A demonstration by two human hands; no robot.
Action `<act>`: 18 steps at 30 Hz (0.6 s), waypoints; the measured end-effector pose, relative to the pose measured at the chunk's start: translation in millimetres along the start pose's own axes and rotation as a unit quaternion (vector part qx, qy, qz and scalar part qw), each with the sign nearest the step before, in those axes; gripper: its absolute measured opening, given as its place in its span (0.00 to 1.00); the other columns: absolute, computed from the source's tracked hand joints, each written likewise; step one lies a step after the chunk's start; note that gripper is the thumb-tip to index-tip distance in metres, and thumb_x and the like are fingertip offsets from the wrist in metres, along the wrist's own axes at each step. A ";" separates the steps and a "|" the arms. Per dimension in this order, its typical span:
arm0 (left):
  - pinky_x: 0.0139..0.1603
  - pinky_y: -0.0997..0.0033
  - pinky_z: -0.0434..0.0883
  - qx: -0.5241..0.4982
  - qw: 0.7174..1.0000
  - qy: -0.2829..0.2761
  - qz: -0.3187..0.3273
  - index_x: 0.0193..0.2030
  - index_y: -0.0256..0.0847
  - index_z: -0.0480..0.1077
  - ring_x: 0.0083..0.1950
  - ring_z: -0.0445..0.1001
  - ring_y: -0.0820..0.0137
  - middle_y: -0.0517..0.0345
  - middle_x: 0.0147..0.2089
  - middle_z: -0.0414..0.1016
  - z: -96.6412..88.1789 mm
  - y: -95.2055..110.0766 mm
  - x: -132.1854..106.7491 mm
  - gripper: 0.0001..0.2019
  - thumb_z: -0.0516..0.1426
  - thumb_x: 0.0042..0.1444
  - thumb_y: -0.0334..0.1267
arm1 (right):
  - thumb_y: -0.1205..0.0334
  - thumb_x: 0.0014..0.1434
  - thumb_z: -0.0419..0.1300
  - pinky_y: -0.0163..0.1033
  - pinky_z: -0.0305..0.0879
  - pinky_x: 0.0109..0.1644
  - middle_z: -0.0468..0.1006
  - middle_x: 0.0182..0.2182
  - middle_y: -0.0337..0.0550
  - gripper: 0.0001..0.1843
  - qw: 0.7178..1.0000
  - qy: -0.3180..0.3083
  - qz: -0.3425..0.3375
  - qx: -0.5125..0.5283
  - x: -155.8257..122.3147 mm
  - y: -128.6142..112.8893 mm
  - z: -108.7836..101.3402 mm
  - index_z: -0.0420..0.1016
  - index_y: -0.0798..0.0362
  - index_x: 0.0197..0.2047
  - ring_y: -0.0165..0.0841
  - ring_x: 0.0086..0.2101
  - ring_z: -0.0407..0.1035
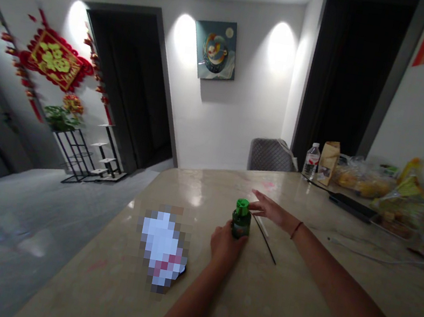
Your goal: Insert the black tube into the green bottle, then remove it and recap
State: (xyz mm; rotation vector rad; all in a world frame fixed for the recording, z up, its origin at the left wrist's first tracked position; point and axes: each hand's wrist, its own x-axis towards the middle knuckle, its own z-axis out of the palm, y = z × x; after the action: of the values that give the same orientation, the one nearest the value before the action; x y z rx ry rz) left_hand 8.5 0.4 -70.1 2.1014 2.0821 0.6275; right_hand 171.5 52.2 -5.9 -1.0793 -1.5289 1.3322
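A small dark green bottle [241, 221] with a bright green cap [242, 204] stands upright on the table. My left hand [226, 244] is wrapped round its lower part, thumb on the near side. Just right of the cap, my right hand [271, 211] hovers with its fingers stretched and apart. Its lower fingertips come close to the cap; I cannot tell whether they touch. Beyond the bottle's right side lie a thin dark stick [268, 246] and a short white strip [263, 226], partly below my right hand.
A phone [164, 248], blurred out, lies on the pale marbled table [110, 293] to the left. At the far right are a water bottle [311, 161], a paper bag [328, 162], bagged food [364, 177], a dark oblong device [353, 207] and a white cable [375, 258]. A grey chair [272, 155] stands behind.
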 end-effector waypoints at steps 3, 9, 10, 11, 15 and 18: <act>0.43 0.73 0.61 -0.007 1.000 -0.004 -0.004 0.55 0.47 0.58 0.44 0.67 0.67 0.54 0.42 0.69 -0.5 0.1 0.3 0.28 0.55 0.46 0.52 | 0.42 0.57 0.38 0.43 0.62 0.48 0.72 0.18 0.38 0.36 0.999 0.044 -0.017 0.020 0.1 -1.4 -9.4 0.48 0.61 0.59 0.34 0.33 0.72; 0.42 0.72 0.62 -0.019 1.000 0.000 0.003 0.54 0.48 0.58 0.44 0.68 0.66 0.54 0.42 0.70 0.5 -1.7 2.2 0.28 0.55 0.46 0.53 | 0.43 0.57 0.41 0.39 0.63 0.45 0.75 0.27 0.41 0.28 0.997 0.062 -0.035 -0.019 10.4 8.3 -5.2 0.56 0.54 0.54 0.32 0.37 0.71; 0.42 0.72 0.62 -0.021 1.000 0.002 0.001 0.54 0.48 0.59 0.44 0.68 0.66 0.54 0.42 0.70 0.4 -1.6 2.1 0.28 0.55 0.46 0.52 | 0.43 0.57 0.41 0.39 0.63 0.44 0.74 0.26 0.41 0.28 0.996 0.070 -0.043 -0.041 12.5 10.8 -4.2 0.58 0.54 0.52 0.32 0.36 0.71; 0.42 0.73 0.62 -0.021 1.000 0.002 0.000 0.54 0.48 0.59 0.44 0.68 0.67 0.54 0.42 0.70 0.2 -1.2 1.9 0.28 0.55 0.46 0.52 | 0.43 0.57 0.41 0.39 0.63 0.42 0.73 0.24 0.40 0.27 0.993 0.087 -0.051 -0.064 14.2 13.2 -3.6 0.60 0.55 0.49 0.32 0.33 0.71; 0.42 0.72 0.62 -0.017 1.000 -0.006 -0.001 0.55 0.47 0.58 0.44 0.68 0.66 0.53 0.42 0.70 -1.1 -0.2 0.7 0.29 0.55 0.46 0.52 | 0.43 0.55 0.44 0.38 0.64 0.36 0.71 0.20 0.38 0.25 0.985 0.130 -0.063 -0.099 15.7 18.3 -3.3 0.62 0.57 0.42 0.31 0.26 0.68; 0.43 0.72 0.61 -0.013 1.000 -0.004 0.000 0.55 0.48 0.57 0.44 0.68 0.66 0.54 0.43 0.70 -0.4 -0.7 1.0 0.29 0.55 0.46 0.52 | 0.46 0.56 0.45 0.38 0.63 0.40 0.74 0.25 0.41 0.21 0.992 0.085 -0.058 -0.079 14.5 18.1 -1.5 0.62 0.55 0.43 0.31 0.31 0.70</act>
State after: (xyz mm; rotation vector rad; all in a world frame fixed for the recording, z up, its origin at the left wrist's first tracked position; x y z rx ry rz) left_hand 7.7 1.4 -69.8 2.0858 2.0587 0.6423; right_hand 170.3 67.8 -23.2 -1.1521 -1.5631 1.0284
